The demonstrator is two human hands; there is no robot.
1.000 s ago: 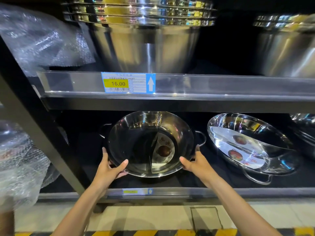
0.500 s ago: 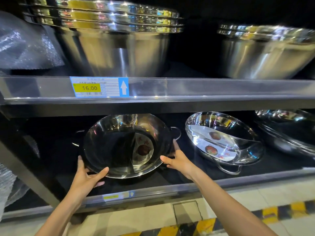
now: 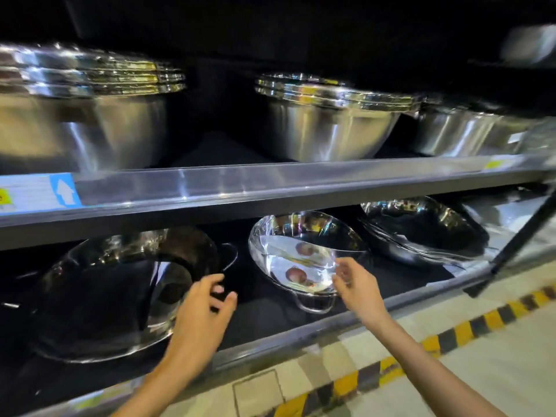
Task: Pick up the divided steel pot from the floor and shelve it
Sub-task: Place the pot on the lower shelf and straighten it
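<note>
The divided steel pot [image 3: 120,293] rests on the black bottom shelf [image 3: 264,314] at the left, its divider and a round label visible inside, one loop handle at its right side. My left hand [image 3: 201,314] hovers by the pot's right rim, fingers apart, holding nothing. My right hand [image 3: 358,287] is in front of a second divided steel pot [image 3: 301,254] standing tilted in the middle of the shelf; its fingers are spread and empty. The frame is motion-blurred.
Further right on the bottom shelf lies a stack of shiny steel pans [image 3: 427,233]. The upper shelf [image 3: 270,185] carries stacks of large steel basins [image 3: 325,121] and a price tag [image 3: 36,191]. A black-and-yellow hazard stripe [image 3: 451,335] crosses the tiled floor.
Both hands have let go of the left pot's rim and moved right, the right hand now in front of the middle pot. The view has swung to the right.
</note>
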